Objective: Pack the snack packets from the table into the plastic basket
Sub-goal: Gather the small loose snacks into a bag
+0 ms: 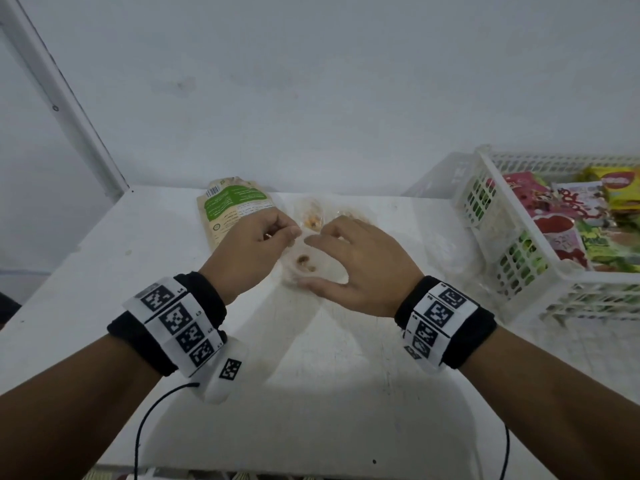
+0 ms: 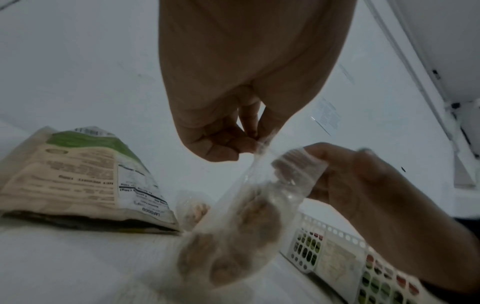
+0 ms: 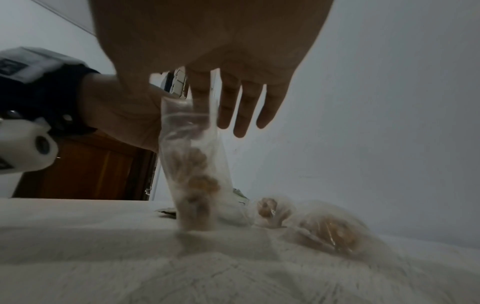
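A clear plastic snack bag (image 1: 304, 266) with brown pieces stands on the white table (image 1: 329, 375) between my hands. My left hand (image 1: 252, 240) pinches the bag's top edge (image 2: 259, 144) with thumb and fingers. My right hand (image 1: 356, 265) holds the bag's other side, with a fingertip showing through the plastic (image 2: 293, 164); its other fingers (image 3: 246, 107) hang straight. A beige and green packet (image 1: 235, 206) lies behind my left hand. Two more clear snack bags (image 1: 311, 216) lie by the wall. The white plastic basket (image 1: 595, 280) stands at the right.
The basket holds several colourful packets (image 1: 561, 223). A white wall runs close behind the table. A white frame (image 1: 69, 109) slants at the left. The table's front edge lies near my forearms. A cable (image 1: 149, 420) hangs from my left wrist.
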A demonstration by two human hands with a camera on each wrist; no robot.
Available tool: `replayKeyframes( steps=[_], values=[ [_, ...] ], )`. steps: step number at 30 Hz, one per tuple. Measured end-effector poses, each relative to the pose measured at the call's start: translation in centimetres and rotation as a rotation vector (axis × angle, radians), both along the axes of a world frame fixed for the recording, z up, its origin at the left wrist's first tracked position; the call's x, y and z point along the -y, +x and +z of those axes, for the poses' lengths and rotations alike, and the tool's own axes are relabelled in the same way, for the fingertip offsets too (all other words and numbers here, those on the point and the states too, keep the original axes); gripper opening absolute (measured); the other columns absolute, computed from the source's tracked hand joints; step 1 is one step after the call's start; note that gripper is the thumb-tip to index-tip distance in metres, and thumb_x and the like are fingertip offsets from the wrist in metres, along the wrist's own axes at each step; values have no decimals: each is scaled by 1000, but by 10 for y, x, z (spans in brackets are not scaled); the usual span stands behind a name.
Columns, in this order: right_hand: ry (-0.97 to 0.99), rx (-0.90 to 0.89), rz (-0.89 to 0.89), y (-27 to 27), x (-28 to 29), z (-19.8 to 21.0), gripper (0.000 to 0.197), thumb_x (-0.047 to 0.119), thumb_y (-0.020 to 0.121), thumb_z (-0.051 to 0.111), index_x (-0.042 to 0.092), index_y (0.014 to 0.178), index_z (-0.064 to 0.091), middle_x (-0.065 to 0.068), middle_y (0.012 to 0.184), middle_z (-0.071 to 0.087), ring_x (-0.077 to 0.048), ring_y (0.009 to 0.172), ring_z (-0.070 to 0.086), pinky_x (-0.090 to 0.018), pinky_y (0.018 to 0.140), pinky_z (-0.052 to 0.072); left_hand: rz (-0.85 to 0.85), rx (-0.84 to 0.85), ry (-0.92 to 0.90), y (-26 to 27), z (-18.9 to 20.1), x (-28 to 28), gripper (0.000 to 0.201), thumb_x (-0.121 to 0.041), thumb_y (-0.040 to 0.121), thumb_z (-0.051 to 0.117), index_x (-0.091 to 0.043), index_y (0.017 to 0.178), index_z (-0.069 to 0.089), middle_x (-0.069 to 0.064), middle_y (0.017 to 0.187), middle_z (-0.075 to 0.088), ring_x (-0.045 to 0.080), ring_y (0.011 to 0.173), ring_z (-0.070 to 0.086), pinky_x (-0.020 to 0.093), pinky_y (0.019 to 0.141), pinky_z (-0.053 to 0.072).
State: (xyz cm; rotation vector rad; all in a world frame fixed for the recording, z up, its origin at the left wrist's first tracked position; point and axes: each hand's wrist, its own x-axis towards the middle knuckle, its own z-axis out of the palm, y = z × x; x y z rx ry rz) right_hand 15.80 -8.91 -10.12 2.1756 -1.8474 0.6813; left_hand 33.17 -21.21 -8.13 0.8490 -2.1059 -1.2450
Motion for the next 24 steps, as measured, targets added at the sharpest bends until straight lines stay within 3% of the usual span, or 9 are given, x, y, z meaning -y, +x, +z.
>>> replayKeyframes(
  steps=[2,6,8,10,13,15,18,22,24],
  values=[
    [10,-16,24,-2,-1,3,56,71,90,57,23,116,68,1,114,58,-18,92,57,-32,76,49,27,-31,30,1,5,2,13,-21,99,63,-17,88,68,-3,80,65,8,70,54,31,70,47],
    [-64,43,0,-5,4,-1,24,43,98,65,20,92,69,3,104,59,-18,84,58,-37,68,51,2,29,-65,3,6,1,12,-31,100,63,-24,92,68,-6,85,68,6,71,56,34,73,50],
    [-63,178,-49,-6,5,-3,21,45,97,66,24,92,68,8,106,57,-12,89,58,-34,71,52,-26,38,-64,7,4,0,14,-45,97,65,-31,96,68,-8,89,68,9,77,60,39,78,54],
    [-30,277,-86,-7,5,-4,22,49,96,65,28,95,67,13,108,54,-5,96,57,-33,76,54,-68,48,-21,12,3,0,23,-54,91,68,-32,98,70,-8,95,71,12,86,66,36,82,55],
    [-17,350,-96,-9,5,-4,19,47,96,64,28,95,66,14,107,55,-3,100,57,-33,81,54,-115,68,-60,16,0,-2,11,-37,91,73,-28,97,71,-7,94,72,14,86,67,27,79,54],
    [-44,390,-88,-11,7,-2,14,40,98,64,27,94,67,14,103,58,-3,95,59,-34,80,54,-73,63,-111,17,-4,2,3,-25,94,71,-27,93,71,-10,89,71,13,80,66,27,76,53],
    [-71,469,-84,-15,11,0,3,27,98,67,25,99,66,12,96,65,-5,87,65,-36,80,56,-1,19,-107,15,-7,9,5,-22,95,70,-25,90,71,-7,87,71,20,81,67,31,75,56],
    [-1,580,-110,-15,10,4,28,22,97,67,29,122,54,13,91,70,-1,90,66,-21,86,54,37,-14,-114,14,-7,11,4,-18,93,72,-18,90,71,1,86,72,14,75,66,14,67,50],
    [11,574,-126,-17,12,2,24,21,97,67,26,120,61,13,93,70,0,91,66,-22,88,54,44,-20,-87,17,-10,13,3,-16,93,73,-16,90,71,2,85,73,9,74,66,13,68,50]
  ],
)
